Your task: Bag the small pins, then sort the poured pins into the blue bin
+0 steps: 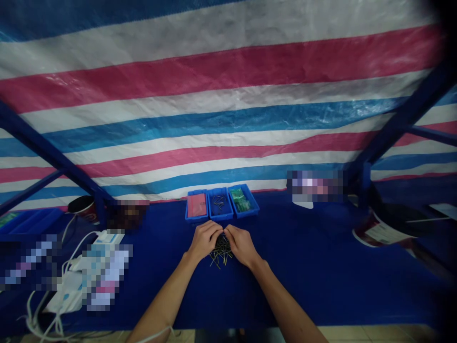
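A loose pile of thin metal screws, dark and brassy, lies on the blue table. My left hand curls round the far left side of this pile, fingers bent inward. From the right, my right hand curves in the same way, and the fingertips of both hands meet at the pile's far side. Just beyond the hands stand three small blue bins side by side. The left bin holds pink packets, the middle bin a few screws, and the right bin green packets.
White power strips with tangled cables lie at the left of the table. Red-and-white tubs stand at the left and right. Blue frame posts rise at both sides, before a striped tarpaulin.
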Available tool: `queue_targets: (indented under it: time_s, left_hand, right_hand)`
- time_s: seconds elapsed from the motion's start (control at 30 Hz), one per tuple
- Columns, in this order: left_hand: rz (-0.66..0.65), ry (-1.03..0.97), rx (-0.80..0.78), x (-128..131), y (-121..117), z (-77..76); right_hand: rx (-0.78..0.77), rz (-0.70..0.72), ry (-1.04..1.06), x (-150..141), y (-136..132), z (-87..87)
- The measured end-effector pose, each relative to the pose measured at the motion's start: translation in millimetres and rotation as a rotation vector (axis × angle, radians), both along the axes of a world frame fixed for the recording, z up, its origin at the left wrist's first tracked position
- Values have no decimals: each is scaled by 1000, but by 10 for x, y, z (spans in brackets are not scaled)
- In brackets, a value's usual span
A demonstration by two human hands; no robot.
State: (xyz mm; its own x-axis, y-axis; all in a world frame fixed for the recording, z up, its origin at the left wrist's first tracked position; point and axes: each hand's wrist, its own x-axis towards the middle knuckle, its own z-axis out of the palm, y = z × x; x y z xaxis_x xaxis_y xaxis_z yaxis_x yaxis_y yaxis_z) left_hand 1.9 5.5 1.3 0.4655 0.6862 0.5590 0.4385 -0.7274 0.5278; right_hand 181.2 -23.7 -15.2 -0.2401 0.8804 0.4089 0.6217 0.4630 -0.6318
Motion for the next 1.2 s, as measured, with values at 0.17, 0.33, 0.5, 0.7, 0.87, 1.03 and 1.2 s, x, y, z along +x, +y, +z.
queue_targets:
  time_s: [0.17, 0.33, 0.5, 0.7, 0.87, 1.03, 1.2]
  left_hand:
    - [12, 14, 0, -7, 16, -11]
    - [17, 0, -15, -10, 44, -11]
    - [23, -34, -28, -14, 49, -14]
    - [28, -52, -49, -10, 42, 17]
    - [28, -48, -71, -21, 41, 21]
    - [17, -24, -107, -28, 31, 36]
    - [45, 17, -139, -39, 15, 13]
  right_hand:
    - [2, -40, -18, -27, 15, -12]
    - [-14, -62, 15, -22, 34, -19]
    - [-2, -25, 130, 15, 21, 15]
    - [58, 3, 282, 22, 31, -24]
    - [102, 14, 311, 6, 29, -64]
    - [115, 24, 270, 7, 15, -45]
    - [45, 20, 227, 12, 7, -4]
